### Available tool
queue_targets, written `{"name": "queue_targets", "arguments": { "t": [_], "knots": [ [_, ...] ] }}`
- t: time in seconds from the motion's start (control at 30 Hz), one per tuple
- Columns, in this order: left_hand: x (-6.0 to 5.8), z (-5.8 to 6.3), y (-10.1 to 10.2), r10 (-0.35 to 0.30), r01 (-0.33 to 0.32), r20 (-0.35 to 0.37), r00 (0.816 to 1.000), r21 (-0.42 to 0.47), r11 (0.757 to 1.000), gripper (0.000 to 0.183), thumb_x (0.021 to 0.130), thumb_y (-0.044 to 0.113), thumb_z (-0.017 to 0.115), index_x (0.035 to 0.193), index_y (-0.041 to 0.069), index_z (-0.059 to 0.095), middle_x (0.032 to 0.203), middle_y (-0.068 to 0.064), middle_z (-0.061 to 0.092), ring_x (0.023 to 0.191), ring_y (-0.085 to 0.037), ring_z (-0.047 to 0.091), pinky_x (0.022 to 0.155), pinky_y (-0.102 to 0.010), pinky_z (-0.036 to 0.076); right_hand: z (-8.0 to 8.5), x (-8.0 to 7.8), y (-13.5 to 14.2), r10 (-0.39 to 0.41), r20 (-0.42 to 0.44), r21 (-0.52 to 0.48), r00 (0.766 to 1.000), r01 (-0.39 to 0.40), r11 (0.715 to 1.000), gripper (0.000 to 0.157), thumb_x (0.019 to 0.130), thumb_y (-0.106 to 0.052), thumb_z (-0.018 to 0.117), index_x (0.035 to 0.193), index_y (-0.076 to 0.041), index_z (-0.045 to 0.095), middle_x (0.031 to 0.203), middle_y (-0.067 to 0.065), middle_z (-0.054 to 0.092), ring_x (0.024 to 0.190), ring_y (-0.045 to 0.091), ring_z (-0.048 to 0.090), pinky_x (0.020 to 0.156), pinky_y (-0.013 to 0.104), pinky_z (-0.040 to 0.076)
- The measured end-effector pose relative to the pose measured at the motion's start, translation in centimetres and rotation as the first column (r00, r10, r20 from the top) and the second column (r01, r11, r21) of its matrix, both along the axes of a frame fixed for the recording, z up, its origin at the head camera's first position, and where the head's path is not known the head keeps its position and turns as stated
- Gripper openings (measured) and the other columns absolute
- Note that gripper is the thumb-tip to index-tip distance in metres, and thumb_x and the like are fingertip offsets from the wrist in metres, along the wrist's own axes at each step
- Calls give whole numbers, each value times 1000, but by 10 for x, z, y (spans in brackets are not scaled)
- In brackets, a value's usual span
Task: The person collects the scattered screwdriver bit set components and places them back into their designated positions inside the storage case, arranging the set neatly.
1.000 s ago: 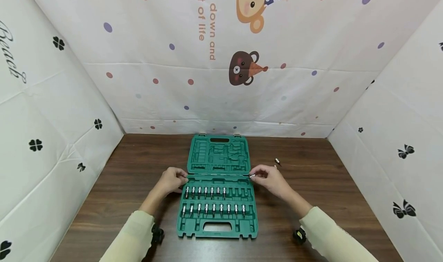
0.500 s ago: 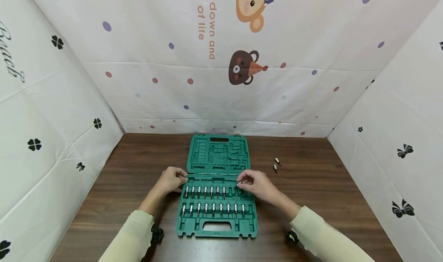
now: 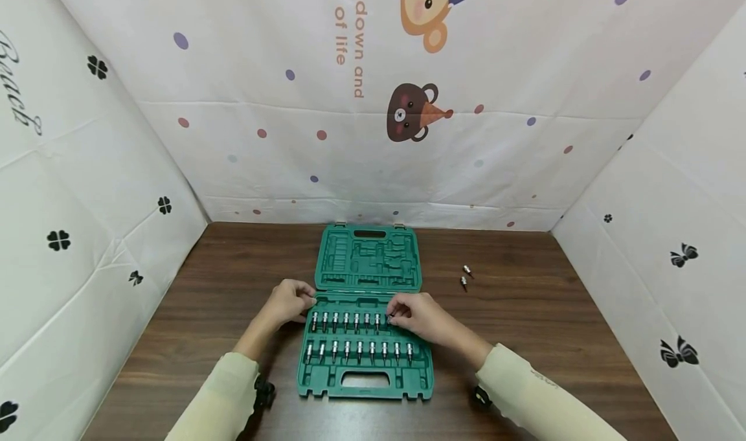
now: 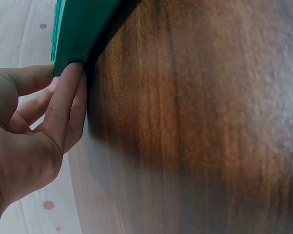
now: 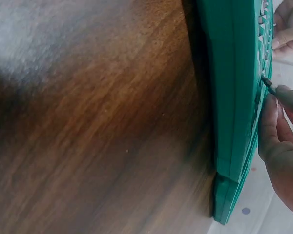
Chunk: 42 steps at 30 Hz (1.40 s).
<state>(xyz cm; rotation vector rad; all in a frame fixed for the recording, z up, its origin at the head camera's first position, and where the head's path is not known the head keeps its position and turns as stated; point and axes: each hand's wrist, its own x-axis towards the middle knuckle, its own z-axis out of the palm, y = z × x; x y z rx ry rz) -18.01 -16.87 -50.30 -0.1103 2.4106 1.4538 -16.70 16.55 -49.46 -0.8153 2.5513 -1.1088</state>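
A green tool case (image 3: 367, 339) lies open on the table, with two rows of silver-topped bit sockets (image 3: 347, 350) in its near half. My left hand (image 3: 289, 302) grips the case's left side near the hinge; the left wrist view shows the thumb on its top edge and fingers (image 4: 64, 100) against its side. My right hand (image 3: 422, 318) is over the right part of the upper row. Between thumb and fingertips it pinches a small bit socket (image 5: 268, 84), the dark tip slanting down toward the case's slots. In the head view the fingers largely hide this bit socket.
Two loose bit sockets, one (image 3: 467, 271) farther back and one (image 3: 463, 283) nearer, lie on the brown wooden table (image 3: 513, 298) right of the case. The moulded lid (image 3: 368, 260) lies folded back toward the patterned cloth wall (image 3: 262, 169).
My right hand has moved left and nearer, from beside the case's right edge to the upper row, carrying the bit socket. The nearer loose one came into view. My left hand has stayed put.
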Motion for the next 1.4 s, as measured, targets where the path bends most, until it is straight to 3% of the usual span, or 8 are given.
{"name": "queue_targets", "arguments": {
  "t": [0.4, 0.6, 0.8, 1.03, 1.4],
  "knots": [
    [-2, -1, 2, 4, -4, 2, 1000, 1, 1000, 19, 101, 5, 65, 117, -2, 70, 109, -18, 70, 95, -27, 71, 71, -40, 65, 2, -1, -10, 55, -151, 113, 987, -38, 993, 6, 94, -9, 76, 100, -11, 76, 97, 1, 73, 85, 5, 67, 73, 22, 59],
    [-3, -2, 1, -5, 5, -1, 1000, 0, 1000, 19, 101, 4, 64, 117, -4, 70, 108, -18, 69, 93, -26, 71, 70, -40, 65, 3, -1, -13, 28, -179, 156, 983, 0, 988, 6, 94, -10, 77, 98, -13, 75, 95, -1, 69, 84, 8, 64, 72, 22, 57],
    [-4, -4, 1, -3, 3, -1, 1000, 4, 1000, 19, 100, 3, 64, 117, -4, 70, 107, -18, 69, 92, -24, 70, 71, -41, 65, 5, -4, -16, 12, -214, 215, 977, 35, 976, 15, 90, -13, 82, 102, -11, 74, 96, 0, 65, 87, 13, 61, 73, 27, 56],
    [-5, -5, 1, -3, 3, 1, 1000, 10, 1000, 18, 101, 4, 65, 116, -3, 70, 106, -17, 69, 91, -24, 70, 71, -40, 65, 11, -11, -19, 8, -149, 280, 989, 35, 959, 25, 89, -16, 83, 110, -8, 75, 104, 4, 68, 95, 18, 63, 80, 36, 58],
    [-3, -2, -1, -2, 2, 11, 1000, 13, 1000, 19, 101, 4, 64, 118, -3, 69, 108, -17, 69, 93, -25, 70, 70, -40, 65, 20, -20, -27, 18, -44, 313, 999, -3, 950, 25, 84, -14, 87, 105, -10, 74, 100, 3, 67, 92, 17, 62, 79, 37, 58]
  ]
}}
